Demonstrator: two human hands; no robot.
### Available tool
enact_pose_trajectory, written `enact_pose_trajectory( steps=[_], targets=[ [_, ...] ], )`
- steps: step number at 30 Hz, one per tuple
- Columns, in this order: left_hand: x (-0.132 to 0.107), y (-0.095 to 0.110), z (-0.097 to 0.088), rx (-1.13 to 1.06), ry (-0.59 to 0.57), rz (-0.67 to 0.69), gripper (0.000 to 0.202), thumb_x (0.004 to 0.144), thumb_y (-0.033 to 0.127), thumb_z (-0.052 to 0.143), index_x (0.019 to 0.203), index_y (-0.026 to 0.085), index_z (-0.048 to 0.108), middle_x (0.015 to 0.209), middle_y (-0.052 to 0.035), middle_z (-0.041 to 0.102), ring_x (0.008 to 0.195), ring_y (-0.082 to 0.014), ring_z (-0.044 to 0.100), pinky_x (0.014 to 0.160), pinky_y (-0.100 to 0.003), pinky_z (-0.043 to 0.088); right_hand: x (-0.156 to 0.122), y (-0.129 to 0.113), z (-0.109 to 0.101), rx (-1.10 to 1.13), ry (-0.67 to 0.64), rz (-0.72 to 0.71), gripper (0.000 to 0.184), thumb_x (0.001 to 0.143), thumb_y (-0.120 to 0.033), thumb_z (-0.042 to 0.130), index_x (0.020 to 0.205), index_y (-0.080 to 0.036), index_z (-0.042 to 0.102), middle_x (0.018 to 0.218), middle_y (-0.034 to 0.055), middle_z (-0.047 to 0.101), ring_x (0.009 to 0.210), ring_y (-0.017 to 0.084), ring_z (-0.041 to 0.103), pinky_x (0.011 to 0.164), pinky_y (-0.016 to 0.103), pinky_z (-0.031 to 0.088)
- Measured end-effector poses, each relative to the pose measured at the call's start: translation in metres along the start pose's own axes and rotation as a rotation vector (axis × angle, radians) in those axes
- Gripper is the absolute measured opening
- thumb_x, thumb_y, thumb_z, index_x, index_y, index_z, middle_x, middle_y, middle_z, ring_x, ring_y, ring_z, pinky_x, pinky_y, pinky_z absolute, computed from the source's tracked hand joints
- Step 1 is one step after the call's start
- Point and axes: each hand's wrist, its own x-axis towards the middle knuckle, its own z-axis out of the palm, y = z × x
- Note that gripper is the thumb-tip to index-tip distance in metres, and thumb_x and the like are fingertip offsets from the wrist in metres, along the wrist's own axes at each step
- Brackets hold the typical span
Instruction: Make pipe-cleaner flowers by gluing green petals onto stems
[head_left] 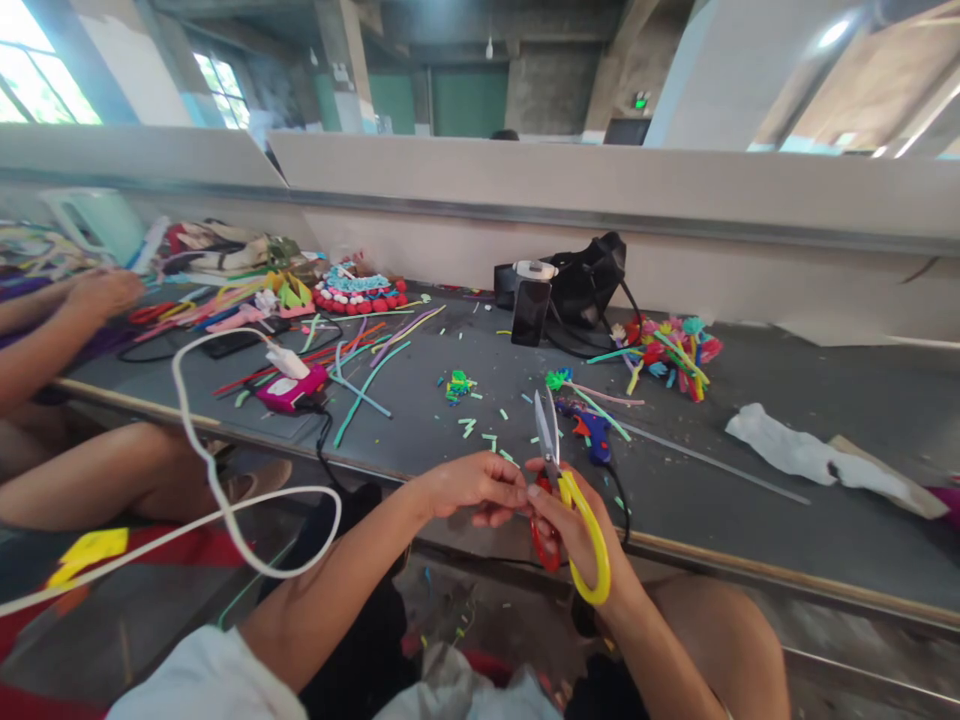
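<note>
My right hand [574,520] is closed around a pair of scissors [592,540] with one yellow and one red handle. Their blades point up and away from me, slightly apart. My left hand [480,487] is pinched, its fingertips meeting those of my right hand in front of the table edge; whatever is between them is too small to make out. Just beyond lie short pale-green cut pieces [469,428] and a small pile of green, blue and yellow bits [459,385]. A blue glue gun [596,437] rests beside the blades, near a green fuzzy piece [557,379].
Long pipe cleaners [367,390] and a magenta power strip [294,388] lie left. A phone [530,312] leans on a black bag [592,280] at the back. Colourful flowers [679,355] and white crumpled material [784,447] are right. A co-worker's hands [105,292] show at left; a white cable [225,510] loops nearby.
</note>
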Motion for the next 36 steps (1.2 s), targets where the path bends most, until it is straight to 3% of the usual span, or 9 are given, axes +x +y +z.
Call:
enact_pose_trajectory(
  steps=[9,16,21,27,32,36],
  targets=[
    [-0.001,-0.002,-0.004,-0.003,-0.092,-0.032,0.033,0.079,0.045,0.072,0.083,0.013,0.066,0.057,0.0008,0.062,0.041,-0.0067,0.05,0.045,-0.019,0.04,0.0,0.004,-0.003,0.048,-0.031,-0.044,0.036,0.078,-0.034,0.065,0.11,-0.021,0.053,0.059,-0.0094,0.047,0.041,0.006,0.036,0.035,0.018,0.033],
    [-0.007,0.004,-0.011,0.004,0.021,-0.034,0.038,0.084,0.047,0.062,0.085,0.01,0.069,0.06,-0.0048,0.067,0.042,-0.0099,0.056,0.044,-0.021,0.04,0.001,-0.001,-0.007,0.076,0.061,-0.082,0.034,0.078,-0.032,0.065,0.109,-0.022,0.053,0.061,-0.0094,0.046,0.043,0.005,0.037,0.038,0.018,0.032],
    [-0.003,0.002,-0.004,0.036,0.121,0.033,0.035,0.082,0.049,0.064,0.086,0.014,0.063,0.063,-0.0009,0.066,0.042,-0.0082,0.053,0.047,-0.021,0.043,0.001,-0.001,-0.006,0.085,0.05,-0.089,0.035,0.079,-0.032,0.065,0.11,-0.022,0.053,0.063,-0.0086,0.049,0.042,0.005,0.037,0.038,0.019,0.032],
    [-0.001,-0.001,0.001,0.072,0.061,0.057,0.029,0.08,0.042,0.068,0.08,0.014,0.064,0.057,0.0024,0.061,0.04,-0.0067,0.049,0.045,-0.02,0.041,0.001,0.0,-0.003,0.052,0.063,-0.116,0.034,0.08,-0.032,0.065,0.11,-0.022,0.053,0.061,-0.0093,0.047,0.041,0.005,0.036,0.038,0.019,0.032],
    [-0.002,0.0,0.001,0.053,0.147,0.073,0.027,0.076,0.04,0.07,0.077,0.013,0.066,0.053,0.0026,0.058,0.039,-0.0063,0.045,0.041,-0.019,0.035,-0.001,0.004,-0.003,0.091,0.07,-0.086,0.037,0.082,-0.04,0.067,0.112,-0.022,0.053,0.057,-0.0105,0.043,0.041,0.006,0.036,0.038,0.018,0.033],
    [-0.003,0.004,-0.002,-0.013,0.352,0.173,0.027,0.077,0.04,0.069,0.075,0.013,0.065,0.05,0.0034,0.055,0.036,-0.0049,0.041,0.038,-0.019,0.029,-0.008,0.014,-0.003,0.117,0.033,0.025,0.052,0.081,-0.06,0.064,0.114,-0.022,0.051,0.064,-0.0075,0.049,0.044,0.008,0.042,0.038,0.02,0.037]
  ],
)
